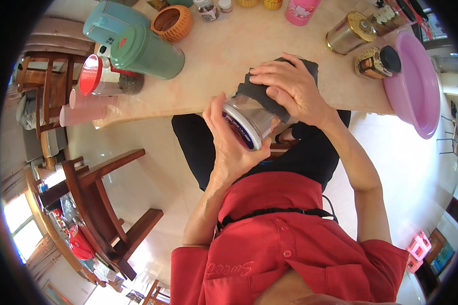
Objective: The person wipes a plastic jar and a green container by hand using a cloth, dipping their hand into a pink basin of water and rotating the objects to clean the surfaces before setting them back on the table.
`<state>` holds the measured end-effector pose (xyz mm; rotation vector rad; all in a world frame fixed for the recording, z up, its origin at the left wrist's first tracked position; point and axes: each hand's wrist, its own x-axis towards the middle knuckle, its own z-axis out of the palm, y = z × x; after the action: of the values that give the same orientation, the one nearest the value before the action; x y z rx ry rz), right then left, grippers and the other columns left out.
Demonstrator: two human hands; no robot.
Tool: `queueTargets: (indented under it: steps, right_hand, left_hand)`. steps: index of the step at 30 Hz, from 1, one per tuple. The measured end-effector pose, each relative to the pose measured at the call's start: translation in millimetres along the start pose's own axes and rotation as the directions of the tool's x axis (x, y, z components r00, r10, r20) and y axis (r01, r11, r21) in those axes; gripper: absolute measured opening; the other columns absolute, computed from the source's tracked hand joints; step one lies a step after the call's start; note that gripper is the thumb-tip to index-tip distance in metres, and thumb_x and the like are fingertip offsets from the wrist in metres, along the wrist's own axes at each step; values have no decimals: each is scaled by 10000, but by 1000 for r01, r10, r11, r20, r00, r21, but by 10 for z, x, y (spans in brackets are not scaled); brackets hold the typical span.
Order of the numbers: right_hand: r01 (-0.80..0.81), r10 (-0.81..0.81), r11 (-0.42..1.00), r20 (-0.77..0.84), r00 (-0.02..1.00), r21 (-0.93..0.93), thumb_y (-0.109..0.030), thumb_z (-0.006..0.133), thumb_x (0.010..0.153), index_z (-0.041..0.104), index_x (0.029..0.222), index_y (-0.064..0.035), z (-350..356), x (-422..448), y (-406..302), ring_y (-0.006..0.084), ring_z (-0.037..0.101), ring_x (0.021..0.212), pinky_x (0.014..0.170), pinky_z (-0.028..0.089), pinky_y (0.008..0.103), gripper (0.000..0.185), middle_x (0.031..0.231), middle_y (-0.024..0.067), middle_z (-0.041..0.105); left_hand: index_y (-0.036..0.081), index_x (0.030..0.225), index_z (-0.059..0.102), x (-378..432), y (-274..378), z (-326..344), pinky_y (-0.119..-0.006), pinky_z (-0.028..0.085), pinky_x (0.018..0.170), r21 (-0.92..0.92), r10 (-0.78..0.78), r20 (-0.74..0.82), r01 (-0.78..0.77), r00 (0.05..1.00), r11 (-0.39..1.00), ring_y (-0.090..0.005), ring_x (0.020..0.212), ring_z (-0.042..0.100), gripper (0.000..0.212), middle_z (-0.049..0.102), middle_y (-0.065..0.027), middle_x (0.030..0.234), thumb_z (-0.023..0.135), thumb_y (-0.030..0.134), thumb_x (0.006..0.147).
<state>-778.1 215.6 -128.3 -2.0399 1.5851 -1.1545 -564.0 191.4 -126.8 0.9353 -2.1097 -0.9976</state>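
A clear plastic jar point(249, 108) with a white-rimmed lid point(256, 138) is tilted in front of me, just past the table's near edge. My left hand point(231, 141) grips it around the lid end, thumb below and fingers above. The lid's dark centre bears writing. Over the jar's far side lies a dark grey cloth point(253, 90) with a ragged edge. My right hand point(295, 89) is spread across this cloth and presses it to the jar. The jar's base is hidden by the cloth and hand.
On the table point(221, 49), a green lidded canister point(149, 51), a blue pitcher point(114, 23) and a red-lidded jar point(107, 78) stand left. A gold tin point(349, 34), a black-lidded jar point(372, 63) and a purple basin point(416, 84) are right. A wooden chair point(99, 206) stands left.
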Motion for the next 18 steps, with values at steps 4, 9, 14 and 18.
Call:
queueTargets:
  steps: [4, 9, 14, 18]
  right_hand:
    - [26, -15, 988, 77, 997, -150, -228, 566, 903, 539, 1336, -142, 79, -160, -218, 306, 418, 1312, 1118, 164, 549, 442, 1409, 87, 480]
    - [38, -45, 979, -31, 999, -202, -299, 621, 859, 485, 1394, -148, 238, -389, -201, 344, 342, 1371, 1136, 142, 555, 572, 1481, 91, 392]
    - [-17, 6, 976, -50, 999, -216, -355, 500, 952, 636, 1197, -116, 140, -70, -256, 265, 493, 1214, 1073, 260, 509, 368, 1252, 78, 579]
    - [-94, 116, 985, 145, 983, -146, -305, 470, 952, 714, 961, -109, 75, 155, -112, 206, 583, 1028, 1029, 313, 453, 314, 1049, 18, 678]
  left_hand:
    - [-43, 1400, 203, 4, -127, 6, -459, 367, 986, -202, -180, -47, 168, 982, 965, -377, 1159, 369, 1073, 340, -226, 1232, 812, 172, 543]
    - [84, 1449, 139, 34, -175, -14, -357, 530, 845, -237, -229, 7, 224, 973, 945, -252, 1026, 587, 1050, 437, -152, 1229, 781, 102, 619]
    - [-11, 1372, 253, -20, 13, 2, -463, 345, 1014, -61, -67, -32, 65, 997, 996, -399, 1181, 352, 1000, 315, -236, 1300, 808, 137, 554]
    - [8, 1355, 263, -71, 89, 78, -471, 386, 977, 45, 97, -48, -95, 994, 994, -412, 1202, 335, 992, 315, -238, 1312, 818, 101, 537]
